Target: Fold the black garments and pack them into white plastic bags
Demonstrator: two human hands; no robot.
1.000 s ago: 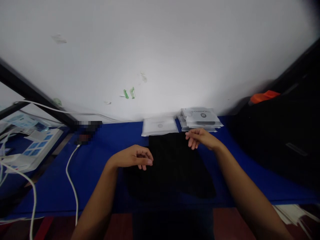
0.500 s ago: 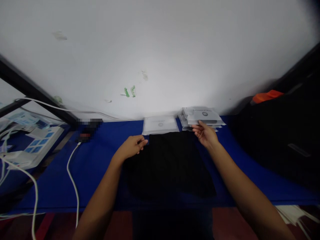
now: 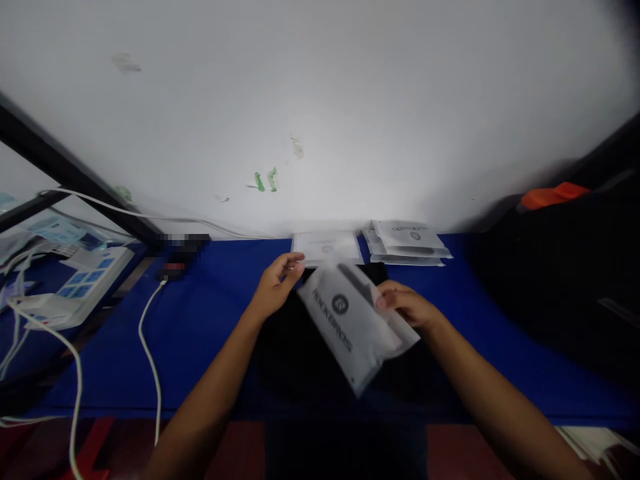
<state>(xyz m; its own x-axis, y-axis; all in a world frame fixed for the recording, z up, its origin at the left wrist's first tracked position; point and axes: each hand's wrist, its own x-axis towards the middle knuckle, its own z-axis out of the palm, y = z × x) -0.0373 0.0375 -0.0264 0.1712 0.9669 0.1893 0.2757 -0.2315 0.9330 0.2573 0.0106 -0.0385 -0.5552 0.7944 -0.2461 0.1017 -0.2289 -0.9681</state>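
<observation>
My right hand pinches one edge of a frosted plastic bag, printed "ROCKBROS" with a round logo. The bag hangs tilted over a folded black cloth on the blue table. Close to the bag's upper left corner is my left hand, its thumb and fingers apart and nothing seen in them. Behind the cloth a flat white packet lies against the wall. To its right sits a small stack of similar printed bags.
A large black bag with an orange patch fills the table's right side. At left are a dark device, partly blurred out, with a white cable, and a white power strip. A wall closes the back.
My right hand has taken a printed bag from the stack and brought it forward and left over the black cloth. My left hand has shifted slightly right and its fingers have opened.
</observation>
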